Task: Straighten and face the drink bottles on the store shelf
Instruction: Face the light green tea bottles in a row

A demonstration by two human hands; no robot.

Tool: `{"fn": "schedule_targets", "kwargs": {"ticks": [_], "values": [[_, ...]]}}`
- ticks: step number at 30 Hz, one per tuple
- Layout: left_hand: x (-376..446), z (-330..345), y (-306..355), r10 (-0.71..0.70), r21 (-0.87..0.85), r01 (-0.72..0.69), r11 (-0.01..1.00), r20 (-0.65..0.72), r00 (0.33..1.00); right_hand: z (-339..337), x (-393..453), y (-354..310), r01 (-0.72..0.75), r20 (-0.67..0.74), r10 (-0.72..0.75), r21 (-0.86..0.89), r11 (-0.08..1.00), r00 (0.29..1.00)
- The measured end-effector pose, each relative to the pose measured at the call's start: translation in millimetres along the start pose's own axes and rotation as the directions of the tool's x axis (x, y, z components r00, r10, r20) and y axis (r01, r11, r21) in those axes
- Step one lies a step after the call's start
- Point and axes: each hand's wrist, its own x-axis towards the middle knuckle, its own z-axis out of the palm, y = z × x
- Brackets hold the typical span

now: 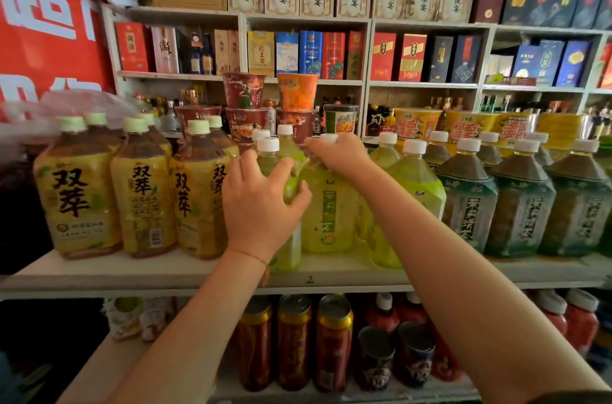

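Note:
Large drink bottles stand in a row on a white shelf (185,271). Yellow-labelled tea bottles (142,198) fill the left, light green bottles the middle, dark teal-labelled bottles (523,205) the right. My left hand (261,201) wraps around the body of a front green bottle (288,248) with a white cap. My right hand (341,155) grips the neck and cap of the neighbouring green bottle (328,214), whose label faces forward. Another green bottle (414,185) stands just right of my right arm.
Instant noodle cups (298,92) are stacked behind the bottles. Boxed goods fill the upper shelves (308,52). Red and gold cans (294,344) and red bottles (576,320) stand on the lower shelf. A red banner (46,16) hangs at the left.

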Motion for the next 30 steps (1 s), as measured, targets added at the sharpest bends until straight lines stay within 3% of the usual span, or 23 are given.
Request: {"fn": "schedule_targets", "kwargs": {"ticks": [4, 7, 9, 11, 13, 15, 17, 18, 21, 26, 28, 30], "values": [[-0.8, -1.7, -0.8, 0.000, -0.064, 0.001, 0.998, 0.006, 1.000, -5.2, -10.0, 2.9, 0.007, 0.000, -0.007, 0.078, 0.997, 1.000], [-11.2, -7.1, -4.3, -0.083, -0.314, 0.098, 0.944, 0.060, 0.995, -8.9, -22.2, 5.3, 0.051, -0.031, -0.048, 0.103, 0.993, 0.998], [-20.1, -14.1, -7.5, -0.261, -0.562, 0.337, 0.755, 0.213, 0.942, -9.1, -29.6, 5.7, 0.089, -0.085, -0.082, 0.078, 0.993, 0.993], [-25.6, -17.0, -13.2, -0.375, -0.653, 0.554, 0.516, 0.410, 0.832, -4.3, -35.7, 8.1, 0.128, -0.170, -0.120, 0.036, 0.991, 0.978], [-28.2, -15.3, -21.3, -0.399, -0.626, 0.634, 0.454, 0.493, 0.773, 6.8, -47.3, 13.4, 0.186, -0.269, -0.186, -0.026, 0.982, 0.945], [-27.4, -14.3, -26.0, -0.386, -0.610, 0.644, 0.462, 0.515, 0.765, 20.6, -64.1, 21.9, 0.345, -0.433, -0.395, -0.192, 0.919, 0.810], [-24.1, -14.0, -28.5, -0.382, -0.622, 0.661, 0.420, 0.540, 0.750, 34.0, -82.8, 27.2, 0.533, -0.540, -0.592, -0.284, 0.797, 0.598], [-22.9, -13.2, -29.8, -0.382, -0.635, 0.664, 0.396, 0.543, 0.747, 40.1, -92.1, 28.0, 0.588, -0.548, -0.622, -0.267, 0.764, 0.560], [-23.0, -17.2, -28.9, -0.405, -0.663, 0.631, 0.403, 0.489, 0.772, 54.7, -114.3, 31.0, 0.614, -0.481, -0.577, -0.097, 0.783, 0.660], [-28.7, -32.6, -10.0, -0.283, -0.668, 0.416, 0.616, 0.305, 0.909, 59.3, -136.0, 37.3, 0.560, -0.442, -0.469, 0.096, 0.823, 0.765], [-30.9, -38.6, -2.4, -0.263, -0.693, 0.353, 0.628, 0.238, 0.935, 57.4, -144.5, 38.2, 0.498, -0.413, -0.381, 0.225, 0.837, 0.827], [-30.4, -48.1, 2.8, -0.326, -0.728, 0.371, 0.576, 0.212, 0.921, 55.8, -153.3, 42.4, 0.457, -0.340, -0.344, 0.347, 0.819, 0.875]]}}
